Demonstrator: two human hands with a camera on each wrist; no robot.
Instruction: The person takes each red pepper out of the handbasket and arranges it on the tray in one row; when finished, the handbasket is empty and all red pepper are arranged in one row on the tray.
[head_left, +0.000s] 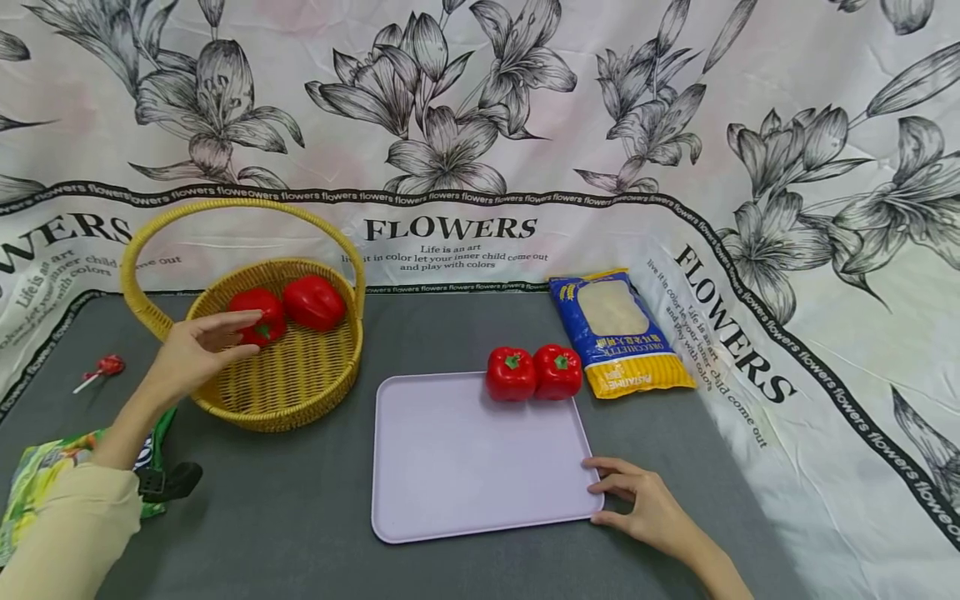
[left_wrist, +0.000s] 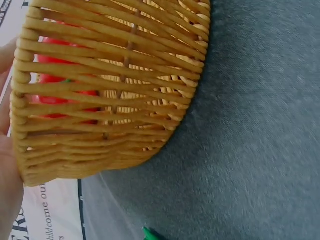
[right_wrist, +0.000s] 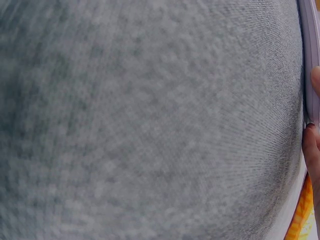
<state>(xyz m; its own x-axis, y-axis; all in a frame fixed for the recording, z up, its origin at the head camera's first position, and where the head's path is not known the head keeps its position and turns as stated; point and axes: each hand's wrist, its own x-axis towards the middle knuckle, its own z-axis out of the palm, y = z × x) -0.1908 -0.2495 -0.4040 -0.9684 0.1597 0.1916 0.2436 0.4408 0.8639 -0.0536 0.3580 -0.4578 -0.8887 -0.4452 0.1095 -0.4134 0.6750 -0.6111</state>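
Note:
My left hand reaches over the left rim of a yellow wicker basket, thumb and fingers apart beside a red bell pepper. I cannot tell whether the fingertips touch it. A second red bell pepper lies to its right in the basket. In the left wrist view the basket wall partly hides the peppers. My right hand holds the near right corner of a pale lilac tray, fingers on its right rim and thumb near the corner. Two red bell peppers sit side by side at the tray's far right corner.
A blue and yellow pasta bag lies behind and right of the tray. Left of the basket is a red wrapped lollipop. A green and yellow packet lies partly under my left forearm. Flower-printed cloth surrounds the grey tabletop.

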